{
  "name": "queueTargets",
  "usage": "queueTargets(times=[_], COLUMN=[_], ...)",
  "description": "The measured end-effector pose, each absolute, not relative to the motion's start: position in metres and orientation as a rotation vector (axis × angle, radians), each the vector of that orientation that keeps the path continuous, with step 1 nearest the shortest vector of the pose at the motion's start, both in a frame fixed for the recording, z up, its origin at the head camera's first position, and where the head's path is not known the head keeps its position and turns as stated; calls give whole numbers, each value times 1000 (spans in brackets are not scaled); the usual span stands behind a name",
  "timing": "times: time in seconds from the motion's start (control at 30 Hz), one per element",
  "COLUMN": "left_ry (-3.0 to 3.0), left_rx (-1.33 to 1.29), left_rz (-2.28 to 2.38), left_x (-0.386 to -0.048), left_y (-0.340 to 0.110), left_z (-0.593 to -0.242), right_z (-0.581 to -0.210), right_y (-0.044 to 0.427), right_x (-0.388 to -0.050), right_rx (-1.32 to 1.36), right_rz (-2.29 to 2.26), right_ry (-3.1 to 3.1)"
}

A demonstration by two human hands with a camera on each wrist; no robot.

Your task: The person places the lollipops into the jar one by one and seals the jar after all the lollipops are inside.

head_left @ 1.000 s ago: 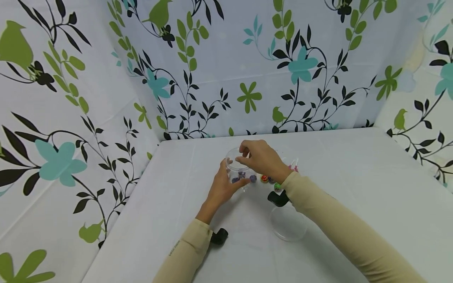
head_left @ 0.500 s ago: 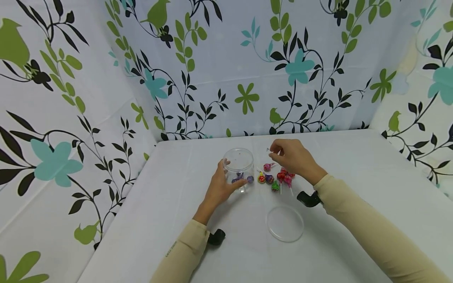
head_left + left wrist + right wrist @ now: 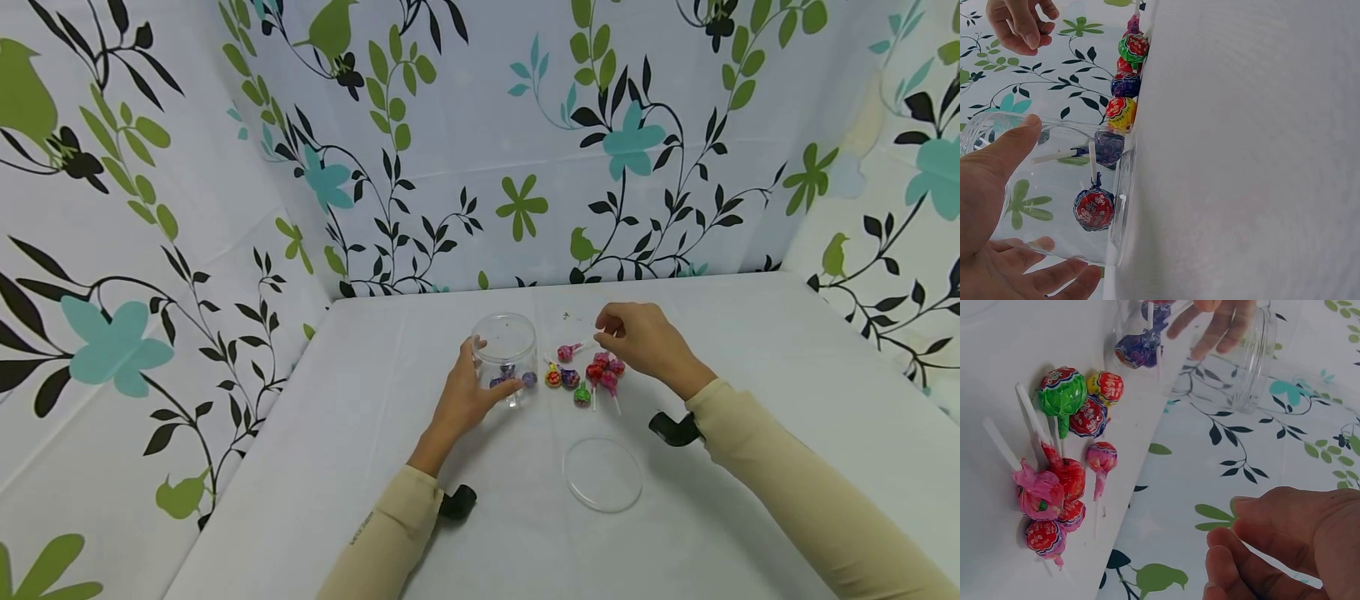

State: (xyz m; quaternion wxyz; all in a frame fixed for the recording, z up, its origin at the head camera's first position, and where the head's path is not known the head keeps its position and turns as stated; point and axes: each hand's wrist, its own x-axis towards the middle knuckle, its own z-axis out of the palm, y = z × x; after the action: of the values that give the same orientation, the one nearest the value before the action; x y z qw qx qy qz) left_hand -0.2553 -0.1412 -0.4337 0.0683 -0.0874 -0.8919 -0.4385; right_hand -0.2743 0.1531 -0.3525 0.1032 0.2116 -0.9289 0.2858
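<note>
A clear plastic jar (image 3: 506,340), its mouth uncovered, stands on the white table with several purple-wrapped lollipops (image 3: 1094,209) inside. My left hand (image 3: 467,402) grips it from the left, the thumb on the near side and the fingers round the far side. To the right of the jar lies a loose group of lollipops: a green one (image 3: 582,395), a yellow one (image 3: 552,377), a purple one (image 3: 570,379), a pink one (image 3: 565,354) and several red and pink ones. Just above this group hovers my right hand (image 3: 643,340), fingers loosely bent, with nothing visible in them.
A round transparent lid (image 3: 602,477) lies flat on the table (image 3: 517,533), nearer to me than the lollipops. Patterned cloth (image 3: 442,167) hangs behind the table and along both sides. A black wrist device (image 3: 673,429) sticks out below my right sleeve.
My right hand has moved from over the jar's mouth to the right, above the lollipops, bringing them into view. The left hand and jar have stayed in place.
</note>
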Motion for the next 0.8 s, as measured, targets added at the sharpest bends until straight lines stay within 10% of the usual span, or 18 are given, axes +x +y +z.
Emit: queueTargets(times=[0.8], left_ry=[-2650], left_rx=[-296], left_rz=[-1360], left_x=[-252], left_y=[-142], left_z=[-435], right_z=[-388], right_y=[172], right_x=[-264], right_rx=[485], right_rz=[987], right_ry=[-2755])
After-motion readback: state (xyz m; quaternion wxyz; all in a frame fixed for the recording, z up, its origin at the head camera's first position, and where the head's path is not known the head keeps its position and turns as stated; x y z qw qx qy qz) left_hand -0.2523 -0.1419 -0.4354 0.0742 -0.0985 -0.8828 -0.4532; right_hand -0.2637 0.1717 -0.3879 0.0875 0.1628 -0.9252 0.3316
